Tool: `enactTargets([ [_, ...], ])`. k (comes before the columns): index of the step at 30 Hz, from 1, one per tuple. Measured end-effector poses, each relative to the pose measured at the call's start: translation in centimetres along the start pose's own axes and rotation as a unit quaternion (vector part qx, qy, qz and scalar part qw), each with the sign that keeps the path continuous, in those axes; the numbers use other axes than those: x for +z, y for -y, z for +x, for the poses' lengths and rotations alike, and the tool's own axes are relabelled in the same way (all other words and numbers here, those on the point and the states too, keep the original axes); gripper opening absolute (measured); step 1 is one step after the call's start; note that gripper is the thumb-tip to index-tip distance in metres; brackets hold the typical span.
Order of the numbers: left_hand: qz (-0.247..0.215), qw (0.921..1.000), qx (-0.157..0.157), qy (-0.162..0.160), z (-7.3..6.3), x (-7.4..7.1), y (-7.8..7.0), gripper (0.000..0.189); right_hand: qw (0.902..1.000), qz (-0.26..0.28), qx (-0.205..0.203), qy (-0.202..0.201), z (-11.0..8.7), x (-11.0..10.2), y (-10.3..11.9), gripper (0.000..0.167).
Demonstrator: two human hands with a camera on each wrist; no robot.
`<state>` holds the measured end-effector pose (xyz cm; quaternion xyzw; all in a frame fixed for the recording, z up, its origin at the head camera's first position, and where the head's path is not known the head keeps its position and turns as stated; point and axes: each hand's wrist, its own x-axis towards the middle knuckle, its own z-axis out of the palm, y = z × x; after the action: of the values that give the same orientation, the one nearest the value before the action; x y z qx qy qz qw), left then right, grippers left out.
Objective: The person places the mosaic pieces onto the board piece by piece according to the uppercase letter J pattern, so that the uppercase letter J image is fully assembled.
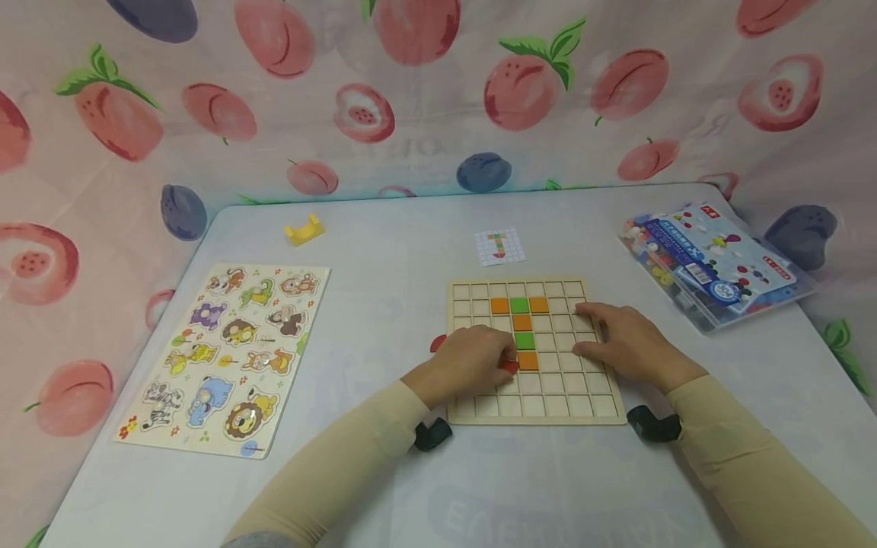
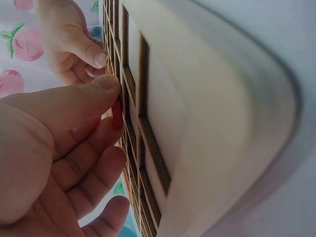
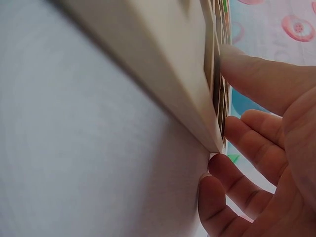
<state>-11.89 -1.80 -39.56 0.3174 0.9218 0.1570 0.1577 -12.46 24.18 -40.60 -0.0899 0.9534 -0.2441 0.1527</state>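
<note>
A wooden grid board (image 1: pixel 537 418) holds orange and green square tiles in a T shape, such as the green tile (image 1: pixel 524 341) in its stem. Just below and left of the lowest orange tile (image 1: pixel 528 361), my left hand (image 1: pixel 473 361) pinches a red tile (image 1: pixel 508 367) between thumb and fingers. That red tile (image 2: pixel 117 113) shows edge-on against the grid in the left wrist view. My right hand (image 1: pixel 633 342) rests at the board's right side, thumb on the grid, fingers relaxed along the edge. Another red piece (image 1: pixel 438 343) with a curved side lies left of the board, partly behind my left hand.
Beyond the board lies a small pattern card (image 1: pixel 500 246) with a coloured T. An animal puzzle board (image 1: pixel 222 358) is at the left, with a yellow plastic piece (image 1: pixel 304 229) behind it. A clear box of coloured parts (image 1: pixel 715 262) stands at the right.
</note>
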Motion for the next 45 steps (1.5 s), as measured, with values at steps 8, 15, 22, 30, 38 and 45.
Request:
enactTargets([
  [8, -0.002, 1.0000, 0.002, -0.001, -0.1, -0.1, -0.1, 0.019, 1.0000, -0.002, -0.003, 0.000, 0.1, 0.0, -0.1, 0.073],
  [15, -0.004, 0.9999, 0.011, -0.007, -0.3, -0.1, -0.2, 0.021, 1.0000, -0.002, -0.002, 0.000, 0.1, -0.1, -0.1, 0.073],
  [22, -0.006, 0.9999, 0.014, -0.006, -0.4, -0.1, -0.4, 0.017, 1.0000, 0.003, 0.002, 0.003, 0.0, 0.0, 0.0, 0.071],
  [30, -0.015, 0.9997, 0.020, 0.006, -0.3, -0.2, -0.9, 0.015, 1.0000, 0.008, -0.004, 0.004, 0.0, -0.1, 0.0, 0.071],
  [38, 0.005, 0.9996, 0.023, 0.012, -0.1, 0.0, -1.2, 0.018, 1.0000, 0.007, 0.002, 0.007, 0.0, -0.1, 0.0, 0.070],
  [45, 0.020, 0.9993, 0.032, 0.005, 0.2, 0.3, -1.5, 0.019, 0.9999, 0.009, -0.001, 0.007, 0.1, -0.1, -0.1, 0.070],
])
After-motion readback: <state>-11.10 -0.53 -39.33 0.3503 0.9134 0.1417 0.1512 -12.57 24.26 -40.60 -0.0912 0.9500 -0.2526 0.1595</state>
